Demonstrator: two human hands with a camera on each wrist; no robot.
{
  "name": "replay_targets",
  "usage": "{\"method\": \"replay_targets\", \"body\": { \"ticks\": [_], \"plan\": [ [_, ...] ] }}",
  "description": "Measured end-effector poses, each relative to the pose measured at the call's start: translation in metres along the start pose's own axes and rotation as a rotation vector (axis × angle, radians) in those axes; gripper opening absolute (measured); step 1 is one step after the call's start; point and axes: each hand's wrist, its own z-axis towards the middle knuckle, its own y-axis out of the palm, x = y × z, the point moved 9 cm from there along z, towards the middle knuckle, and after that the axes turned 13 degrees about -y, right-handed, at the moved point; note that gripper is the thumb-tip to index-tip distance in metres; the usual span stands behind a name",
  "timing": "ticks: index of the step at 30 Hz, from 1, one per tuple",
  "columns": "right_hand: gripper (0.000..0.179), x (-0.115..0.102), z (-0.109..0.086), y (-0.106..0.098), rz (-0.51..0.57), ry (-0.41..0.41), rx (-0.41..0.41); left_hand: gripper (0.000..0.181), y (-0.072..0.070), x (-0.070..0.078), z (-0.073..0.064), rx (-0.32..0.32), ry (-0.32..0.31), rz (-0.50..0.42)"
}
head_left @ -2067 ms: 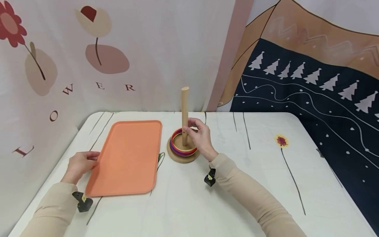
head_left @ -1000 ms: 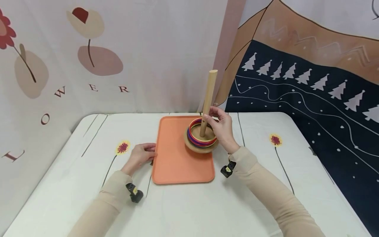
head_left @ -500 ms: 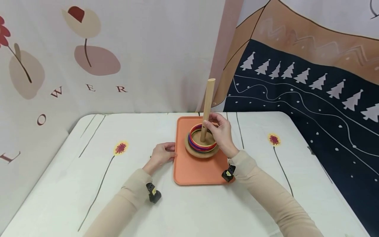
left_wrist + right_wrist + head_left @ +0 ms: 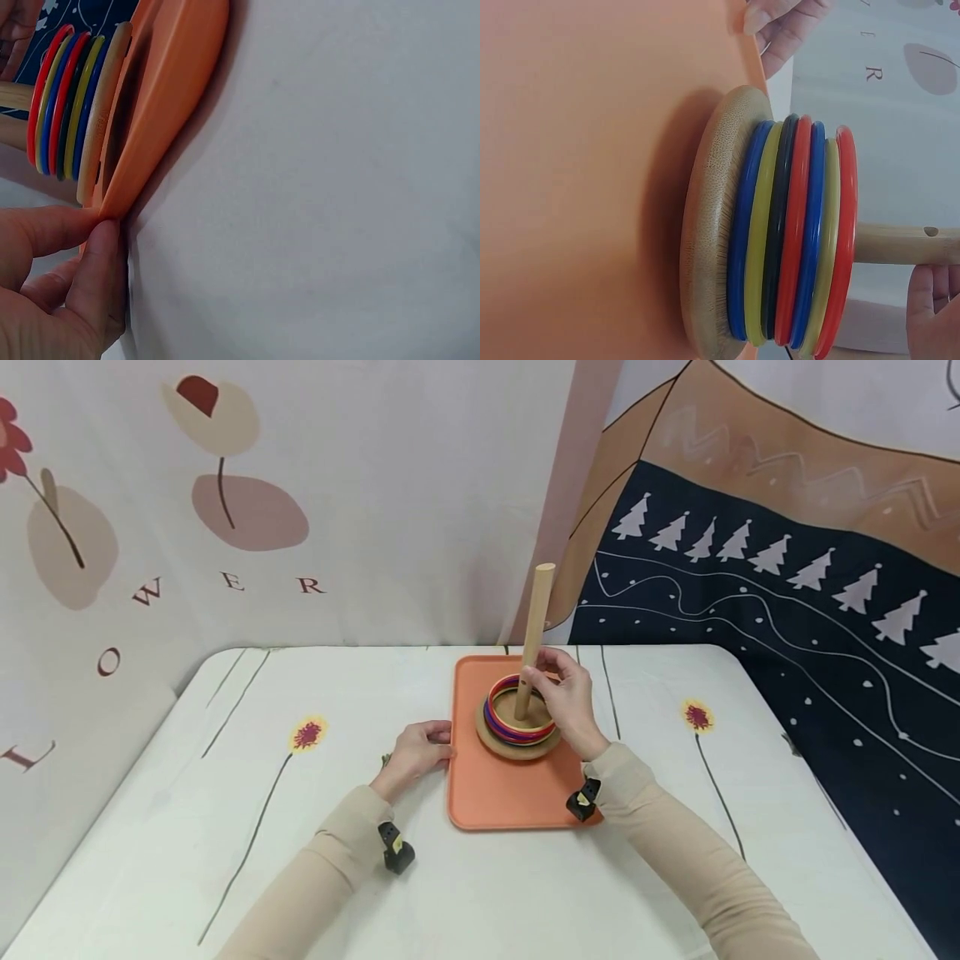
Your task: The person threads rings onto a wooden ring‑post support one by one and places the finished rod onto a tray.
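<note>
My right hand (image 4: 572, 700) pinches the upright wooden peg (image 4: 537, 610) of a ring toss stand, low on the peg. Several plastic rings (image 4: 845, 240) in red, blue, yellow and dark green are stacked around the peg, on the round wooden base (image 4: 707, 225). That base is over the middle of an orange tray (image 4: 510, 797), right at its surface, with a shadow beside it in the right wrist view. With thumb and fingers, my left hand (image 4: 414, 755) grips the tray's left rim. In the left wrist view, the thumb (image 4: 97, 259) presses against the rim.
A white cloth with printed flowers covers the table (image 4: 247, 793). Behind it hangs a pale printed curtain (image 4: 390, 510), and a dark panel with white trees (image 4: 750, 585) rises at the right. Each wrist carries a small black camera (image 4: 396, 850).
The left hand has slid the tray from the left to the middle. The right hand has lifted the stand off the table, moved it right, and lowered it over the tray.
</note>
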Motion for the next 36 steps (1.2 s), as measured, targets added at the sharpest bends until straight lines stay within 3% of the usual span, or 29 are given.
{"method": "replay_targets", "body": {
  "ticks": [2,13,25,31,34,36],
  "plan": [
    [0.028,0.009,0.0,-0.001,-0.011,-0.004,0.0,0.051,0.001,0.0,0.0,0.001,-0.002,0.006],
    [0.027,0.014,-0.002,-0.004,-0.024,0.006,0.002,0.051,0.005,-0.003,-0.001,-0.02,-0.033,0.008],
    [0.025,0.018,-0.002,-0.004,-0.029,0.017,-0.007,0.051,0.004,0.001,-0.005,-0.047,0.003,0.044],
    [0.035,0.016,-0.002,-0.005,0.007,0.031,-0.093,0.053,-0.008,0.009,-0.006,0.013,0.083,0.225],
    [0.04,0.014,-0.001,-0.017,-0.03,0.009,-0.145,0.054,-0.023,0.022,-0.011,0.061,0.177,0.334],
    [0.041,0.014,0.0,-0.031,-0.115,-0.018,-0.17,0.057,-0.037,0.034,-0.016,0.11,0.274,0.417]
  ]
}}
